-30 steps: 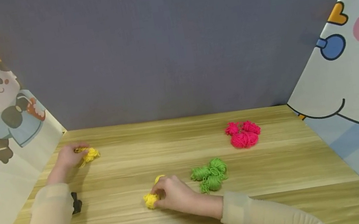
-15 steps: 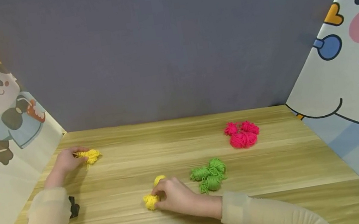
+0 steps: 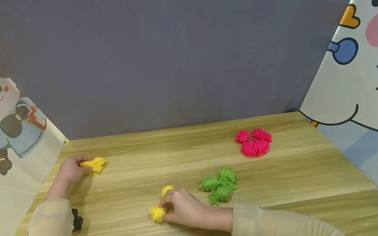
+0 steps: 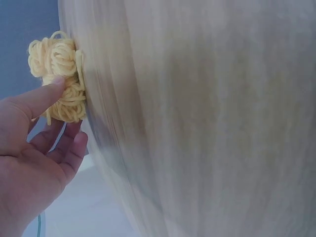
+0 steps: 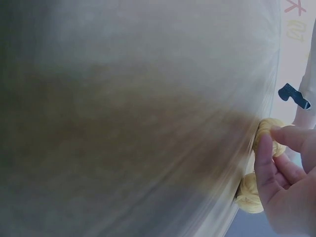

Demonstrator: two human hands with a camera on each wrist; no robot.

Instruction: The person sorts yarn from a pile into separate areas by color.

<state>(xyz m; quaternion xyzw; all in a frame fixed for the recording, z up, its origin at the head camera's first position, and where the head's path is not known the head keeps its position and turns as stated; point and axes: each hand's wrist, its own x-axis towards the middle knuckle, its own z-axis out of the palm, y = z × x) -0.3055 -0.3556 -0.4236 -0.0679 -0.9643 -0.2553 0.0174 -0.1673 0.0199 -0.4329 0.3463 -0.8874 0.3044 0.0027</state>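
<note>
At the far left of the table, my left hand (image 3: 71, 170) pinches a small yellow yarn bundle (image 3: 97, 164) between thumb and fingers. The left wrist view shows this yarn bundle (image 4: 61, 59) resting against the wood, with the thumb on its side. Near the middle front, my right hand (image 3: 185, 209) pinches a yellow yarn ball (image 3: 157, 214) with thumb and index finger. Just behind that ball lies another yellow yarn ball (image 3: 167, 190), partly hidden by the hand; in the right wrist view this second ball (image 5: 250, 195) sits beside my fingers.
Several green yarn balls (image 3: 221, 186) lie clustered right of my right hand. Farther back on the right is a group of pink yarn balls (image 3: 255, 147). A grey panel (image 3: 178, 49) bounds the wooden table (image 3: 294, 175) behind, with printed panels at both sides.
My left hand has shifted slightly with its yarn, which now shows more of itself beyond the fingertips. The right hand stays on its yellow ball. The head view has drifted a little.
</note>
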